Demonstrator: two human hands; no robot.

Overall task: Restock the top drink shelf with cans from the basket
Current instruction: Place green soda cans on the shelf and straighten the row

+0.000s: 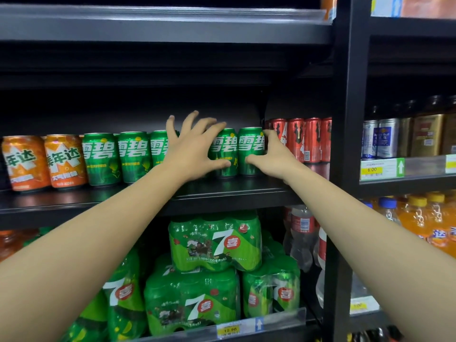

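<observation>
1. Risk of toppling: green cans (249,150) packed shoulder to shoulder on the shelf (237,191); a sideways shove from either hand likely to tip one into its neighbour and start a row falling.
2. Risk of pushing into the red cans (312,139) just to the right; right hand (274,154) already wedged between the last green can and the first red one, so little room for a slip.
3. Risk of a can sliding off the front lip: cans sit near the edge, with multipacks (214,243) stacked below.
4. Left hand (195,146): arm stretched up and forward, fingers spread wide over the tops and fronts of the middle green cans, thumb low against one can; pressing flat, not closed round anything.
5. Right hand: arm reaching up likewise, fingers curled around the far side of the rightmost green can, thumb on its front; a loose cupping hold, cannot tell if truly gripped.
6. Orange cans (45,161) at the far left, well apart from both hands.
7. Basket not in view.
</observation>
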